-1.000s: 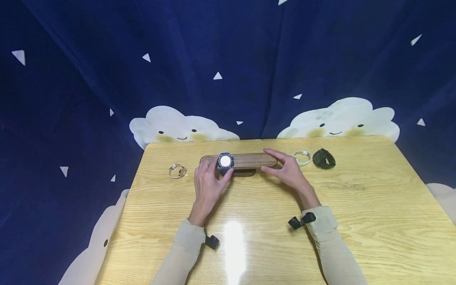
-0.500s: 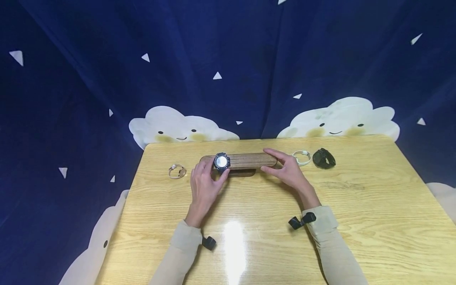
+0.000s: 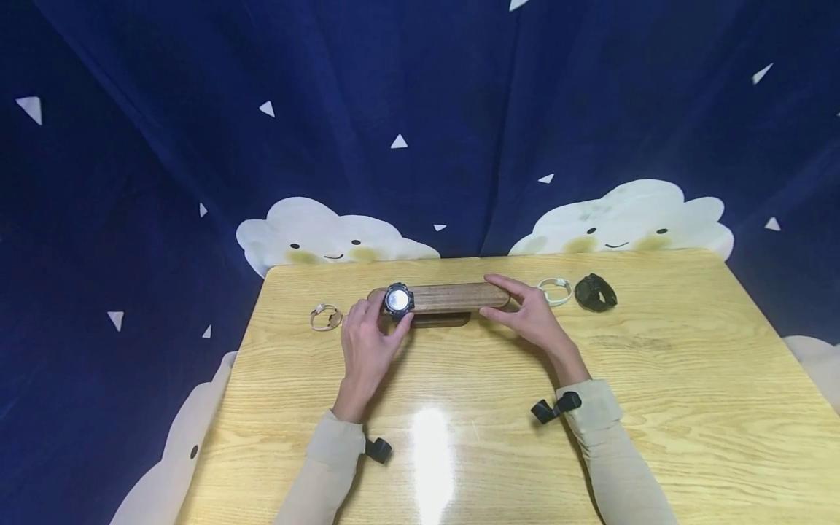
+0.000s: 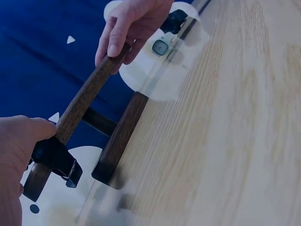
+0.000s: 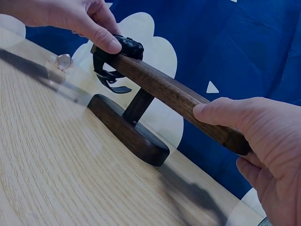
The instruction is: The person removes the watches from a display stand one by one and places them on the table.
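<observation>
A dark wooden T-shaped stand (image 3: 459,296) rises from the far part of the table, its bar raised on a short post over a wooden base (image 5: 127,132). Near the bar's left end sits a black wristwatch (image 3: 398,300) with a round bright face; its strap (image 5: 110,80) hangs unfastened below the bar. My left hand (image 3: 367,343) pinches this watch between thumb and fingers. At the other end, my right hand (image 3: 525,313) grips the bar, thumb on the near side and fingers beyond it.
A light-banded watch (image 3: 325,317) lies left of the stand. Right of it are a white watch (image 3: 556,291) and a black watch (image 3: 596,293). Behind the table (image 3: 485,423) hangs a dark blue curtain (image 3: 367,87) with clouds.
My left hand has slid the black wristwatch leftward along the bar, toward its left end. The right hand and the stand have stayed in place.
</observation>
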A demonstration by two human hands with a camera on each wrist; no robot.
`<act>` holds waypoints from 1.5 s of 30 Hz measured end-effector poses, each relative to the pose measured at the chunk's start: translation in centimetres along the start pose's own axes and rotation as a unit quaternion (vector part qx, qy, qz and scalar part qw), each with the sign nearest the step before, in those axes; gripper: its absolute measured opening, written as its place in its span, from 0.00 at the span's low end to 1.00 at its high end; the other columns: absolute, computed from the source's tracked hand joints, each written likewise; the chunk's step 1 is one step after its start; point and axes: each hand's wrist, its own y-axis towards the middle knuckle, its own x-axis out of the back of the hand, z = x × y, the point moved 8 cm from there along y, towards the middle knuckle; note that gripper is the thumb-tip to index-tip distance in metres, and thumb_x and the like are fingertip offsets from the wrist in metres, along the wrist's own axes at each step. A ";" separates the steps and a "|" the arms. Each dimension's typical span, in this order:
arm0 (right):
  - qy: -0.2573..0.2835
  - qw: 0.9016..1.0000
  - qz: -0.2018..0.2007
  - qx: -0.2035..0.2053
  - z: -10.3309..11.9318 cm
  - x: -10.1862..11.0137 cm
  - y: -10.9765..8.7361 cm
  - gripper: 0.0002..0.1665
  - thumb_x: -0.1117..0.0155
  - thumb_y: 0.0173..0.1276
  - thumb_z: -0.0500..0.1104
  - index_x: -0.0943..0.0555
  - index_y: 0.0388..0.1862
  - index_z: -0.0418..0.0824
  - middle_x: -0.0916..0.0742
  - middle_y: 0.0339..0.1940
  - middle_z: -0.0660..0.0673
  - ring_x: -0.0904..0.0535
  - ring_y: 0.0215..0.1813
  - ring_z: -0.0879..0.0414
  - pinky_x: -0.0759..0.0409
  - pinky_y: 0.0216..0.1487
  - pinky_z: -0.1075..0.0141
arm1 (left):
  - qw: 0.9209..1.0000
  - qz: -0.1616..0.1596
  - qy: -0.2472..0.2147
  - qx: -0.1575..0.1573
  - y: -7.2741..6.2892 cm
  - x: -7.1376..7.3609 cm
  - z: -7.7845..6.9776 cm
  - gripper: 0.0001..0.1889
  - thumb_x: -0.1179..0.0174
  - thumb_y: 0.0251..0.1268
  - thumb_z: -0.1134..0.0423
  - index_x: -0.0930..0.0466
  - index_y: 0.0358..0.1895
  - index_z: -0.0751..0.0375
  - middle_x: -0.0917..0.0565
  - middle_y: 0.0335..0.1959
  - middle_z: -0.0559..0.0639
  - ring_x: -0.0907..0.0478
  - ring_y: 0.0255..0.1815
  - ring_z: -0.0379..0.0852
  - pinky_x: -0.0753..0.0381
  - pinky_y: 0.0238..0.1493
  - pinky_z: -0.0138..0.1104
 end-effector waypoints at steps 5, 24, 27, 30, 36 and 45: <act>-0.004 1.000 0.000 0.001 0.0 0.0 0.0 0.36 0.22 0.64 0.34 0.23 0.71 0.33 0.20 0.72 0.34 0.30 0.77 0.38 0.35 0.80 0.44 | 1.000 0.004 0.007 0.004 0.0 0.1 0.3 0.33 0.22 0.57 0.45 0.15 0.59 0.65 0.17 0.31 0.57 0.25 0.31 0.51 0.25 0.35 0.41; -0.009 1.000 0.001 0.003 0.1 -0.1 0.1 0.36 0.22 0.63 0.34 0.22 0.70 0.33 0.20 0.71 0.33 0.30 0.77 0.36 0.35 0.80 0.42 | 1.000 -0.001 0.021 -0.002 -0.2 0.7 0.9 0.33 0.22 0.58 0.45 0.15 0.58 0.67 0.20 0.27 0.56 0.30 0.27 0.49 0.30 0.37 0.43; -0.008 1.000 0.000 0.001 0.1 0.0 0.1 0.36 0.21 0.63 0.33 0.22 0.70 0.32 0.20 0.71 0.33 0.30 0.76 0.36 0.35 0.79 0.43 | 1.000 -0.003 0.023 -0.003 -0.1 0.9 1.0 0.33 0.22 0.58 0.46 0.15 0.58 0.68 0.21 0.27 0.54 0.29 0.27 0.49 0.28 0.37 0.43; -0.007 1.000 -0.001 -0.002 0.0 0.0 0.1 0.36 0.22 0.64 0.33 0.23 0.70 0.31 0.20 0.72 0.33 0.30 0.76 0.37 0.35 0.80 0.44 | 1.000 -0.004 0.019 -0.002 -0.1 1.1 1.1 0.33 0.21 0.57 0.47 0.15 0.58 0.68 0.21 0.27 0.54 0.29 0.28 0.50 0.27 0.37 0.43; -0.007 1.000 0.002 -0.004 0.0 -0.1 0.1 0.36 0.22 0.64 0.34 0.23 0.71 0.32 0.21 0.72 0.34 0.30 0.77 0.38 0.35 0.80 0.44 | 1.000 0.002 0.016 0.002 -0.1 1.2 1.5 0.33 0.21 0.56 0.46 0.15 0.58 0.68 0.22 0.27 0.53 0.29 0.29 0.50 0.28 0.36 0.42; -0.002 1.000 0.004 -0.008 0.3 0.0 0.1 0.36 0.22 0.65 0.34 0.23 0.71 0.33 0.21 0.72 0.34 0.30 0.77 0.39 0.36 0.80 0.45 | 1.000 -0.013 0.013 0.000 0.3 2.0 2.3 0.33 0.21 0.55 0.46 0.14 0.53 0.72 0.22 0.25 0.55 0.29 0.28 0.50 0.28 0.33 0.40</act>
